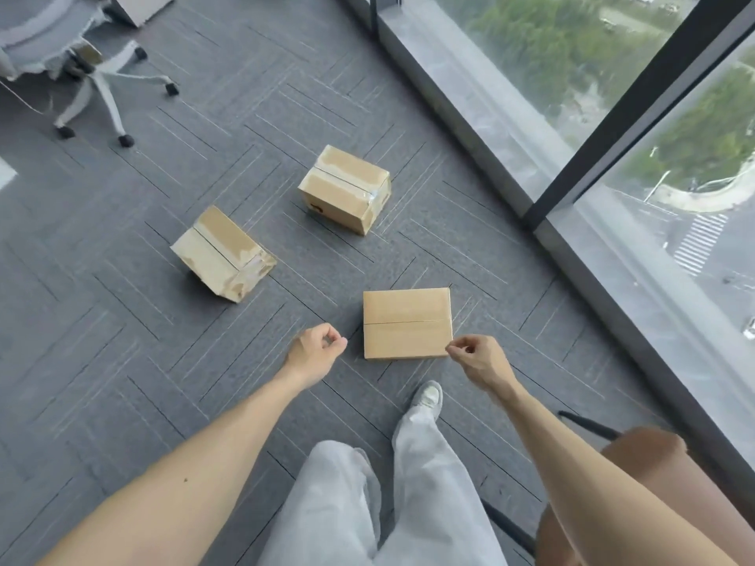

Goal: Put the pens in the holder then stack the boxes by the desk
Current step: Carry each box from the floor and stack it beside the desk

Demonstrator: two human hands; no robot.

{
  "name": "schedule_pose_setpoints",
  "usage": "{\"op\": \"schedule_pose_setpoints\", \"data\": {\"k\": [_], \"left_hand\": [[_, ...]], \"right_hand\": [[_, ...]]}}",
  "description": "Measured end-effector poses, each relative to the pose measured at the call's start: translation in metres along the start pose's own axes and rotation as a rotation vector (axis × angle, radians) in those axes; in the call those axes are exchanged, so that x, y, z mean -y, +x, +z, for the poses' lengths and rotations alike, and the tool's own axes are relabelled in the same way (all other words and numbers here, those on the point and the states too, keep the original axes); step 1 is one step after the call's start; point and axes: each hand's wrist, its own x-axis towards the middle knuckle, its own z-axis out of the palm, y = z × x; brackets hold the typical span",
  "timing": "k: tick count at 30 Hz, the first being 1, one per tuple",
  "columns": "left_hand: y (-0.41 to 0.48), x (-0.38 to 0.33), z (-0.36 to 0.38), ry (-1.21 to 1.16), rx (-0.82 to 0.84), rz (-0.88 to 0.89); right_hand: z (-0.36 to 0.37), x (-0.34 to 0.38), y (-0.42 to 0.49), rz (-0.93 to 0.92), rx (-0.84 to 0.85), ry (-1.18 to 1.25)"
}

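Three taped cardboard boxes lie apart on the grey carpet. The nearest box (407,323) is flat and lies just ahead of my foot. A worn, tilted box (222,252) sits to the left, and a taller box (345,188) stands further back. My left hand (316,350) hovers left of the nearest box with its fingers curled and nothing in it. My right hand (476,356) is at the box's near right corner, fingers curled, empty, fingertips close to the corner. No pens or holder are in view.
A grey office chair (61,47) on castors stands at the upper left. A floor-to-ceiling window (613,128) with a dark frame runs along the right. A brown chair seat (637,475) with black legs is at my lower right. My trouser legs and white shoe (427,396) are below the box.
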Motion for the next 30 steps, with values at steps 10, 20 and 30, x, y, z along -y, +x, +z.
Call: {"op": "schedule_pose_setpoints", "data": {"k": [10, 20, 30], "left_hand": [[0.179, 0.009, 0.072, 0.022, 0.047, -0.071], [0.355, 0.103, 0.179, 0.075, 0.054, -0.154], [0.451, 0.171, 0.269, 0.007, 0.11, -0.327]], "right_hand": [[0.033, -0.046, 0.165, 0.095, 0.067, -0.05], [0.116, -0.145, 0.322, 0.183, 0.066, -0.112], [0.174, -0.23, 0.419, 0.365, -0.075, -0.129]]}}
